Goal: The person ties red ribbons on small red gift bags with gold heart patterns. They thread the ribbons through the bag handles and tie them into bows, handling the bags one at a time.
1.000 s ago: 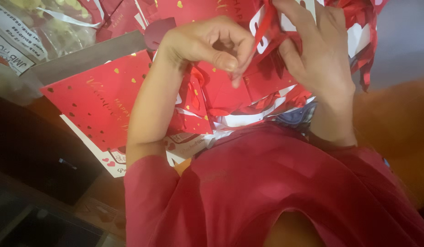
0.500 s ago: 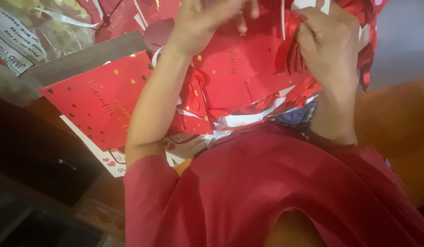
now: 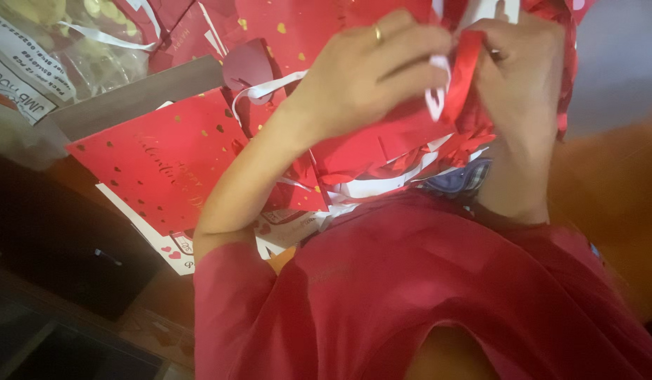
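My left hand (image 3: 372, 67), with a ring on one finger, pinches a white ribbon (image 3: 436, 98) at the top of a red gift bag (image 3: 382, 141). My right hand (image 3: 519, 77) grips a red ribbon strip (image 3: 461, 74) right beside it. Both hands are raised close together over a heap of red and white paper on my lap. A flat red gift bag with gold hearts (image 3: 164, 165) lies to the left, under my left forearm.
A clear plastic packet with a white label (image 3: 51, 56) lies at the upper left. A grey-brown cardboard edge (image 3: 136, 98) runs beside it. White printed sheets (image 3: 164, 246) stick out below the flat bag. My red shirt (image 3: 424, 295) fills the lower frame.
Both hands rose toward the top of the view and came closer together. The left hand went from a loose pinch to gripping the white ribbon; the right closed on the red ribbon.
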